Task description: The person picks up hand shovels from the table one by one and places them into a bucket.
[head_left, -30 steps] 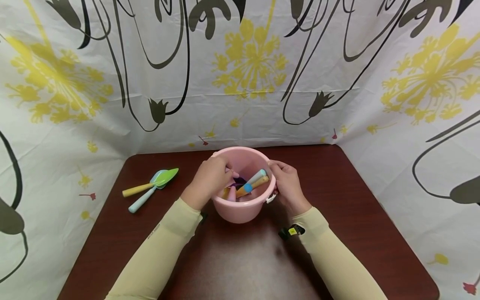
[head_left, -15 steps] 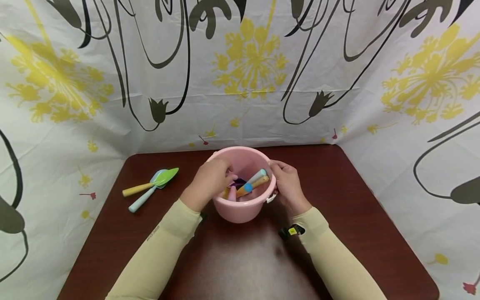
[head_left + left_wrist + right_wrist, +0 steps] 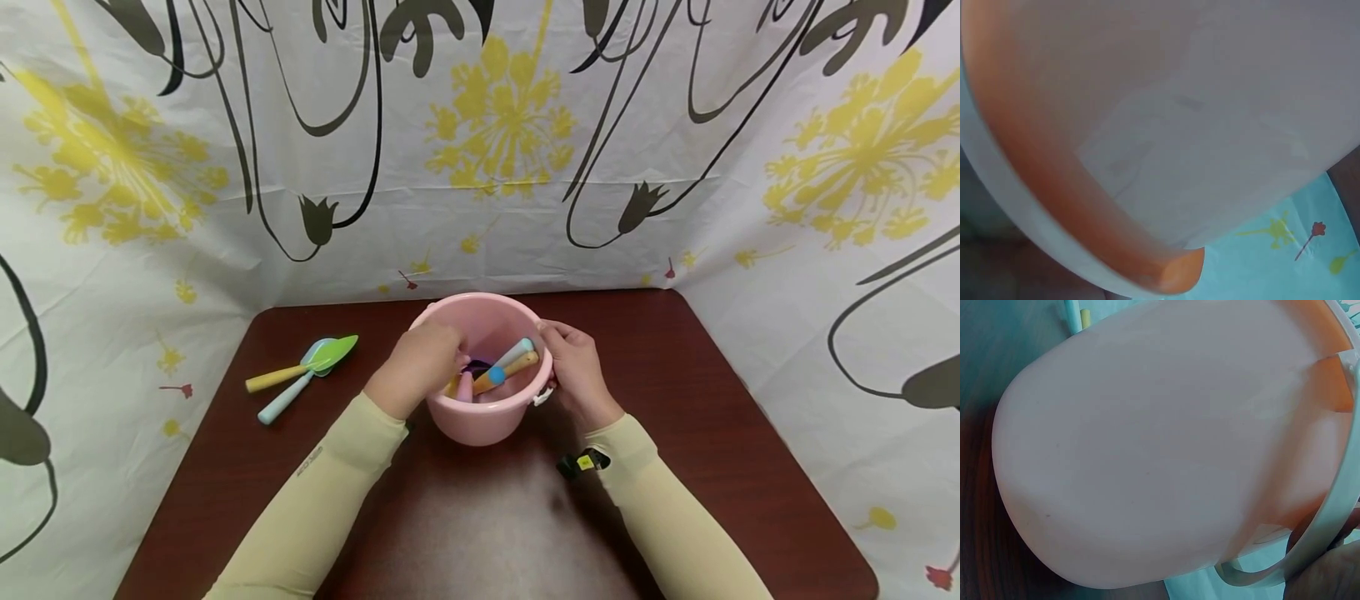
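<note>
A pink bucket [image 3: 480,427] stands on the table, with several handled tools leaning inside it. Among them show a light blue handle [image 3: 514,353], a tan handle [image 3: 522,363], an orange piece with a blue end [image 3: 491,379] and a pink handle [image 3: 465,387]. My left hand [image 3: 420,360] reaches over the left rim into the bucket, its fingers mostly hidden; I cannot tell what they hold. At the right rim, my right hand [image 3: 579,367] grips the bucket, thumb at the edge. The bucket's wall [image 3: 1210,112] fills most of the left wrist view.
Left of the bucket lie two crossed toy shovels, one green with a yellow handle [image 3: 274,380], one light blue [image 3: 285,400]. The bucket's pale carrying handle [image 3: 1325,525] hangs by my right hand. A patterned cloth [image 3: 480,242] stands behind the dark red table [image 3: 697,467].
My left hand has sunk slightly deeper into the bucket, and its fingertips are now less visible. The right hand keeps its hold on the rim; the shovels have stayed put.
</note>
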{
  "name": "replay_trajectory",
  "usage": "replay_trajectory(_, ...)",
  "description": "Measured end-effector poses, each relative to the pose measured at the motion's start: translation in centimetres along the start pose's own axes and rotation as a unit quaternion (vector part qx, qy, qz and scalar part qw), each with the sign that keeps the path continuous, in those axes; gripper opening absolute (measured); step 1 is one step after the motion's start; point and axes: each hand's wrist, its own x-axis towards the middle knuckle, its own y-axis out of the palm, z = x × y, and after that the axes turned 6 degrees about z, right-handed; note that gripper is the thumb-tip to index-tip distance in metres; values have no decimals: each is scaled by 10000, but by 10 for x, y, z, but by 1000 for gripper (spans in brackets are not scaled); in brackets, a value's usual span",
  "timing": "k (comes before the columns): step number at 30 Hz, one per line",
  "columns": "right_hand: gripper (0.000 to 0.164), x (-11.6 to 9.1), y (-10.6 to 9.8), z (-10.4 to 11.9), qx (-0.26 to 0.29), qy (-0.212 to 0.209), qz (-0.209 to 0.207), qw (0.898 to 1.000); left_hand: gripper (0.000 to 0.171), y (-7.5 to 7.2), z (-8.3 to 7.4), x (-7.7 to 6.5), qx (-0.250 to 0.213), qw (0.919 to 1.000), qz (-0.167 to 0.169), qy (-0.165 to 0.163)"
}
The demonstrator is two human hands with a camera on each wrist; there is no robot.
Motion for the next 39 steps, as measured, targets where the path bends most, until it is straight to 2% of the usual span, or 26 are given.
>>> replay_trajectory(6,38,0,-1,0,-58,1,32,10000,13,-2,-2,-1,43,9997,237,-53)
replay_trajectory(11,38,0,-1,0,-16,-29,37,10000,22,-2,-3,0,-18,9993,343,-117)
replay_trajectory(23,34,0,0,-1,28,17,-22,10000,33,-4,0,0,-205,9991,362,-108)
replay_trajectory(28,35,0,1,0,-4,15,-38,10000,35,-8,6,-3,-740,9971,-124,-133)
replay_trajectory(32,34,1,1,0,-19,-7,-42,10000,33,-12,16,-9,-1322,9880,-778,-165)
replay_trajectory(36,34,1,0,-1,-49,-23,-36,10000,24,-16,38,-18,-1646,9750,-1482,-182)
replay_trajectory(39,35,1,0,-2,-85,-26,-38,10000,20,-17,65,-26,-1722,9675,-1836,-246)
